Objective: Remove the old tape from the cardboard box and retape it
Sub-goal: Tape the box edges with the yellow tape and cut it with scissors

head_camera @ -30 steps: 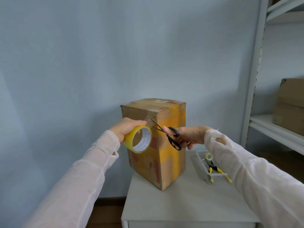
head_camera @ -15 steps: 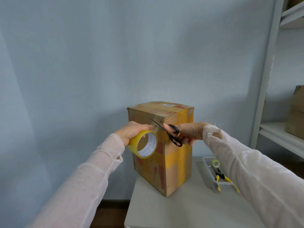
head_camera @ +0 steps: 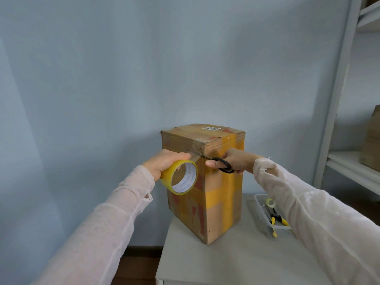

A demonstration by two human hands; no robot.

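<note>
A tall cardboard box [head_camera: 218, 202] with yellow and brown tape strips stands upright on a white table [head_camera: 236, 260]. My left hand [head_camera: 164, 163] grips a roll of yellowish clear tape [head_camera: 181, 177] in front of the box's upper left face. A short strip of tape runs from the roll to the box. My right hand [head_camera: 236, 161] holds black-handled scissors [head_camera: 223, 167] against the box's near corner. Their blades lie nearly closed across that strip.
A clear plastic tray [head_camera: 265, 221] with yellow-handled tools and a small tape roll lies on the table right of the box. A white shelving unit [head_camera: 337, 120] stands at the right with cardboard boxes [head_camera: 370, 140] on it. A blue wall is behind.
The scissor blades, open a second ago, have closed on the tape strip at the box's corner. Both hands have moved closer to the box's top.
</note>
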